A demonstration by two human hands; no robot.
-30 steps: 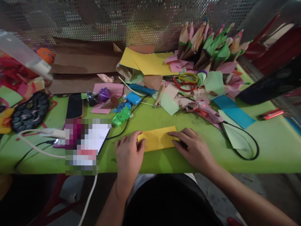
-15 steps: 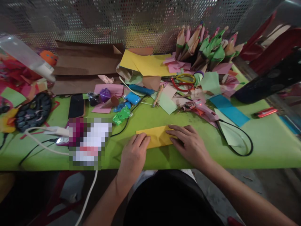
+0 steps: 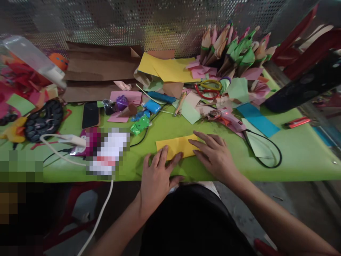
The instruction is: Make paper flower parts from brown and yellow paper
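So, head view: I've got the yellow paper strip (image 3: 179, 145) lying on the green table (image 3: 306, 156), between both hands. Left hand (image 3: 157, 174) is spread, fingertips at its near edge; right hand (image 3: 220, 156) has loosely parted fingers on the other end, nothing pinched. Looks like a smoothing step; next move probably calls for light, even pressure.

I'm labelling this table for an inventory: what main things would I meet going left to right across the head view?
Dark phone, purple ball, left hand, yellow paper strip, right hand, blue paper strip, small red object.
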